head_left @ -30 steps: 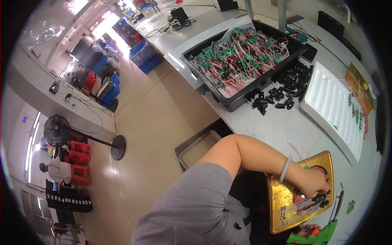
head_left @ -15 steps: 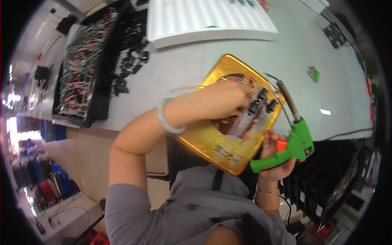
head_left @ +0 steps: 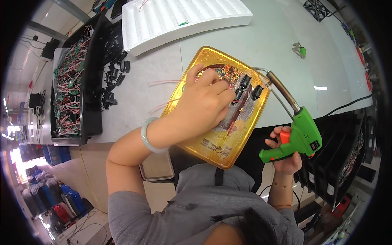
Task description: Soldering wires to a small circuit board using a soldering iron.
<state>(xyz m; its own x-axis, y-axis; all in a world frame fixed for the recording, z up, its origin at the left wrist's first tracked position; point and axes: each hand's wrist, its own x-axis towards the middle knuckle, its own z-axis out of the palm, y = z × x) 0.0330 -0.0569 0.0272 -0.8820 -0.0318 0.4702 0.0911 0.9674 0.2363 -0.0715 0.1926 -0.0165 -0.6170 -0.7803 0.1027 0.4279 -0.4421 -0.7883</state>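
Note:
A shiny gold tin lid with a printed pattern lies across the table's near edge, slanted. My left hand, a pale bangle on its wrist, is over the lid's left half with most fingers curled down; what they hold is hidden. Thin red wires trail out left of it. Small black plastic housings stand on the lid beside my fingers, on a greyish, worn patch. My right hand grips a green soldering gun with an orange trigger. Its bent metal tip is near the lid's upper right corner.
A black bin of wired green circuit boards stands at the left, with loose black housings beside it. A white foam tray lies at the back. Right are a small metal-and-green piece, a fan and black racks.
My left hand has drawn back leftward from the black housings, uncovering more of them. The soldering gun has moved slightly right, away from the lid. The whole view has shifted a little.

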